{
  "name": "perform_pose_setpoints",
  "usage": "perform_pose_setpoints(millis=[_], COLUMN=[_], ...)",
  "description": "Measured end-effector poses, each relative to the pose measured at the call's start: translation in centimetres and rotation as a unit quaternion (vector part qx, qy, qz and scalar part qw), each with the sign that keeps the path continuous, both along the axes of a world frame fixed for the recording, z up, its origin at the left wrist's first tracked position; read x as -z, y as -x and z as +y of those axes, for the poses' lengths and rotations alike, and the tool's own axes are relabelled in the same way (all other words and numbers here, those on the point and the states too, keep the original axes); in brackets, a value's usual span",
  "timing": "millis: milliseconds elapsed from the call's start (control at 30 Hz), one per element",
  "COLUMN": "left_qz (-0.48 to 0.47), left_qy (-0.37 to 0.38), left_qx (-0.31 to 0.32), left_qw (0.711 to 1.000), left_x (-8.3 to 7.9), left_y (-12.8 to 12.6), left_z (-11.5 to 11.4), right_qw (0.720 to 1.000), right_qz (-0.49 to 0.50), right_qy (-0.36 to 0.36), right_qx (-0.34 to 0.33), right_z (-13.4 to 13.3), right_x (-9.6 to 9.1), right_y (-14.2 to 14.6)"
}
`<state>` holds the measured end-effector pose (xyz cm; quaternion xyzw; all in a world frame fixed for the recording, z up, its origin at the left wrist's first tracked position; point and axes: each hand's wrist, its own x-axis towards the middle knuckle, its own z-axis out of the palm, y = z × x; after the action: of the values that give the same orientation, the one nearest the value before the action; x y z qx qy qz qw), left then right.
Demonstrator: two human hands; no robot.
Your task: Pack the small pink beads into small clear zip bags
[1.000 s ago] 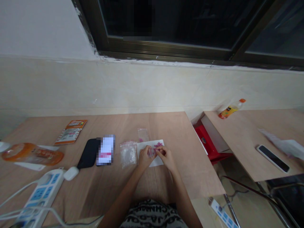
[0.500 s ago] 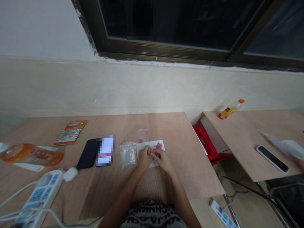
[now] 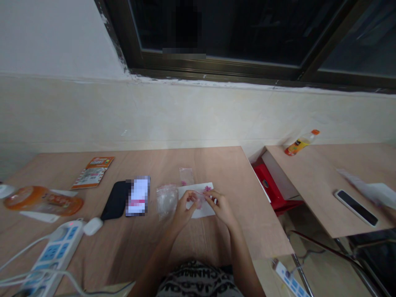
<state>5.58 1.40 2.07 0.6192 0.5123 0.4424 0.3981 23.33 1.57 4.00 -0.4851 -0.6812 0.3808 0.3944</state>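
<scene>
My left hand [image 3: 183,209] and my right hand [image 3: 218,204] meet over a white sheet of paper [image 3: 196,194] on the wooden table [image 3: 130,243]. Both pinch a small clear plastic bag [image 3: 199,199] with something pink in it. A few pink beads [image 3: 208,188] lie on the paper just beyond my right fingers. A larger clear bag [image 3: 166,200] rests left of my left hand, and a small clear bag with pink beads [image 3: 185,176] lies behind the paper.
To the left lie a phone [image 3: 137,195] on a black case [image 3: 115,200], an orange leaflet [image 3: 93,172], an orange packet [image 3: 41,200], a power strip [image 3: 51,255] and a white charger [image 3: 93,226]. A second table [image 3: 312,181] at right holds a phone [image 3: 355,207] and a juice bottle [image 3: 300,142].
My hands have drawn slightly apart and toward me, lifting the small bag off the paper. My right hand now covers part of the pink beads.
</scene>
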Motion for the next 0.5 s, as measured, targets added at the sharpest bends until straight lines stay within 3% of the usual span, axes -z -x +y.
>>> perform_pose_setpoints(millis=[133, 267, 500], left_qz=[0.022, 0.059, 0.064], left_qy=[-0.005, -0.033, -0.061], left_qx=[0.017, 0.012, -0.001], left_qw=[1.000, 0.998, 0.996], left_x=[-1.4, -1.8, -2.3], left_y=[0.7, 1.0, 1.2], left_z=[-0.3, -0.4, -0.7], right_qw=[1.000, 1.000, 1.000], right_qz=[-0.002, -0.009, 0.015], right_qy=[0.004, 0.016, 0.006], right_qx=[-0.005, 0.013, 0.021], right_z=[-0.4, -0.7, -0.9], right_x=[-1.0, -1.4, -0.4], right_y=[-0.4, -0.6, -0.7])
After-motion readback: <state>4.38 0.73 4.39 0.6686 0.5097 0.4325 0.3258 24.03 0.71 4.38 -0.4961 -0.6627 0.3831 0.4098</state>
